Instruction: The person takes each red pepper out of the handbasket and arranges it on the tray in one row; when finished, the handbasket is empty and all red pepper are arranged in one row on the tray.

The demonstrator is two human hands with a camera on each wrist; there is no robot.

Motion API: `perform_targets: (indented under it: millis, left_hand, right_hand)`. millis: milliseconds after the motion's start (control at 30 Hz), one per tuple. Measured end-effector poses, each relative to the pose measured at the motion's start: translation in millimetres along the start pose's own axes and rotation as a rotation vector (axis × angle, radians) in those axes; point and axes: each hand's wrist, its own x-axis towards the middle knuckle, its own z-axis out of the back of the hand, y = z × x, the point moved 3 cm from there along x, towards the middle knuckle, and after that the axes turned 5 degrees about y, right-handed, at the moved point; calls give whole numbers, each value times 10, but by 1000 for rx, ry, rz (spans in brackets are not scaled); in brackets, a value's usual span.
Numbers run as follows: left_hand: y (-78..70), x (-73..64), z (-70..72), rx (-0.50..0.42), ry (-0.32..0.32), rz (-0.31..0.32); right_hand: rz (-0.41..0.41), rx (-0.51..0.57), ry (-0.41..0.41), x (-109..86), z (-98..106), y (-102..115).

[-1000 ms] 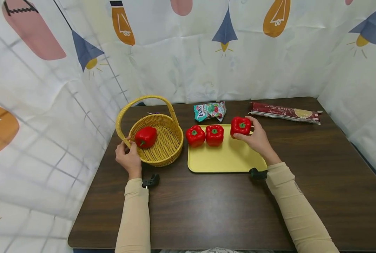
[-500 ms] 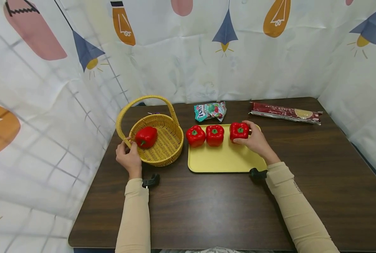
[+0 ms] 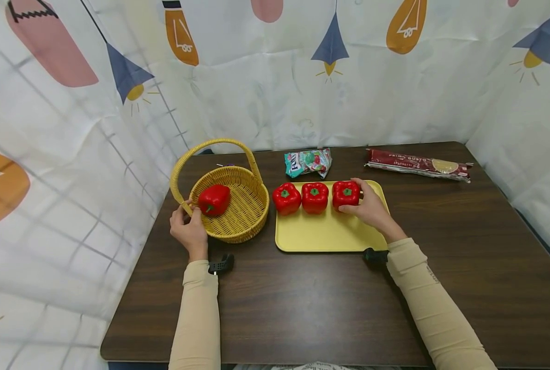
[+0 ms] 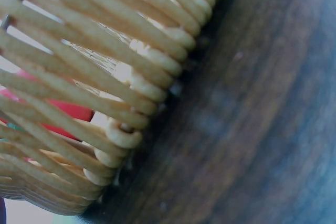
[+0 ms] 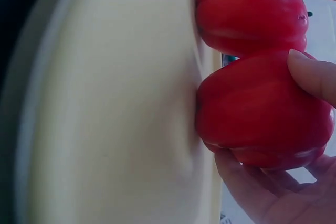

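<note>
A: Right hand (image 3: 372, 208) grips a red pepper (image 3: 345, 194) between thumb and fingers, far side of the yellow tray (image 3: 325, 234), right of two other peppers (image 3: 315, 198)!
B: Left hand (image 3: 189, 232) pinches the basket (image 3: 242, 198) handle (image 3: 223, 141). Labels?
A: FOX'S, apparently, on the far teal packet (image 3: 308, 163); the maroon packet (image 3: 418, 164), too small to read.
B: Dark wood-grain table (image 3: 298, 303), lamp-print curtain (image 3: 256, 97) beyond!

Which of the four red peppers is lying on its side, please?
The pepper in the basket: its stem points sideways, while the other three peppers stand with their stems facing up.
</note>
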Motion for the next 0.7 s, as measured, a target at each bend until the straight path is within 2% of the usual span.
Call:
perform_targets:
  millis: [133, 267, 467, 500, 700]
  left_hand:
    - [108, 21, 2, -6, 5, 6]
    - [277, 54, -2, 12, 1, -1]
    - [79, 23, -24, -7, -19, -1]
    - [84, 21, -25, -10, -19, -5]
    - [328, 67, -12, 20, -8, -4]
  right_hand:
    - [-5, -10, 1, -6, -12, 10]
    - [-15, -9, 3, -9, -21, 18]
    - [-22, -6, 6, -3, -36, 20]
    - [-22, -4, 8, -4, -37, 23]
    - [-30, 0, 16, -8, -38, 14]
